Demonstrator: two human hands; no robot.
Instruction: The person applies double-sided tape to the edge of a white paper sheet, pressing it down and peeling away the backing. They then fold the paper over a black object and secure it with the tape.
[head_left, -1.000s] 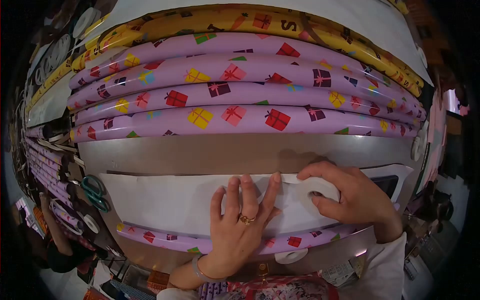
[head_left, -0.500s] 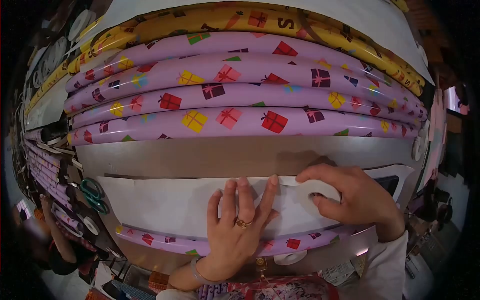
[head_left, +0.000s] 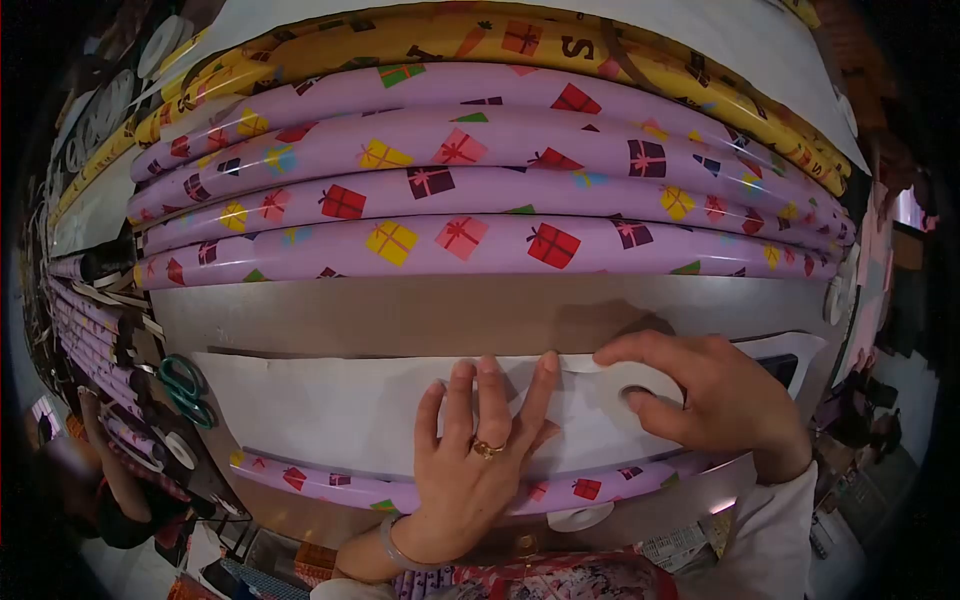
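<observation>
A partly rolled sheet of lilac gift-printed wrapping paper (head_left: 330, 490) lies before me, its white back (head_left: 310, 405) facing up. My left hand (head_left: 475, 465) rests on that white side with its fingers spread, tips near the far edge. In my right hand (head_left: 715, 390) is a roll of white tape (head_left: 612, 393), thumb in its core and index finger stretched to the paper's edge. A short strip of tape runs along the edge between the two hands. Part of the tape roll is hidden by my fingers.
Several lilac rolls of wrapping paper (head_left: 460, 240) lie across the table, yellow rolls (head_left: 460, 40) behind them. Green-handled scissors (head_left: 185, 390) are at the left edge. A dark flat object (head_left: 775, 370) lies near my right wrist, another tape roll (head_left: 580, 517) at the front edge. Someone's arm (head_left: 120, 475) shows at far left.
Almost nothing differs. Both hands keep their places, and the view has shifted very slightly.
</observation>
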